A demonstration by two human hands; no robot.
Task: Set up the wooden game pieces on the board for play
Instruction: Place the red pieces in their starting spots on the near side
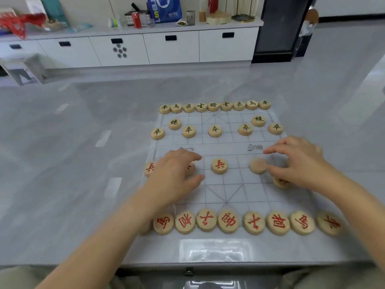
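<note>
Judging by the layout, the setup is nearly done. At 12 o'clock on the board (233, 190) the black row (214, 105) is complete, with both cannons and five soldiers in place below it. At 6 o'clock the red row (245, 222) lies along the near edge, its leftmost end hidden by the left forearm.

What is left seems to be the red soldier line and cannons. One soldier (219, 166) sits at centre, another (149, 168) at 9 o'clock. A blurred piece (258, 165), its face unreadable, lies just beside the right hand (300, 163), whose fingers are loosely spread; I cannot tell if they hold anything. A red piece (281, 182) peeks out under that hand at 3 o'clock. The left hand (177, 174) rests palm down over another piece, fingers half-open, grip unclear.

The board is a thin pale sheet on a glossy grey marbled table (73, 163). Beyond, at 12 o'clock, white cabinets (170, 46) carry clutter: a red can (136, 19), a blue bag (164, 9). A dark cabinet (279, 30) stands at 1 o'clock.
</note>
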